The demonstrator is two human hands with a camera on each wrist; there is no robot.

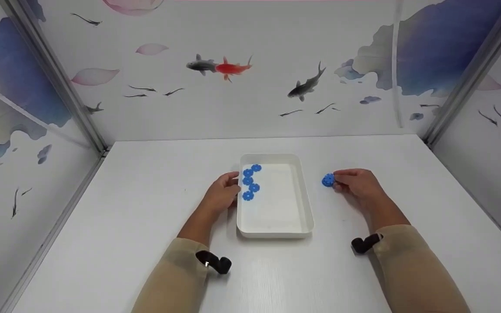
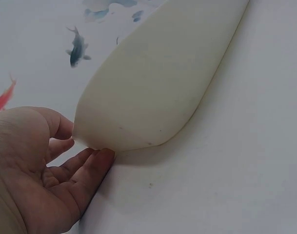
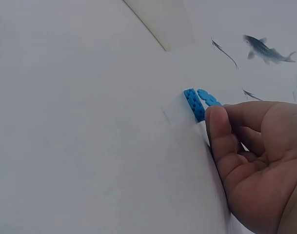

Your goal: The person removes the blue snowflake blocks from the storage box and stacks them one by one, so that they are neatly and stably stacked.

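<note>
Blue notched disc (image 3: 208,96): tilted beside the disc stack (image 3: 193,104), right of the tray; I see the right hand (image 1: 359,183) pinching it.
White tray (image 1: 278,200): five discs (image 1: 248,181) along its left side.
Left hand (image 1: 219,193): gripping the tray's left wall.

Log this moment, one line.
left hand: holds white tray | right hand: pinches blue disc by stack | tray: five blue discs inside

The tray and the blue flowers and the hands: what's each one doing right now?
tray: flat on the table, no lid, partly filled
five blue flowers: lying in the tray, along its left side
flower pile: stacked on the table, right of the tray
single flower: pinched in the fingers, close to the pile
left hand: fingers bent, touching the tray's left side
right hand: pinching the single flower
</note>
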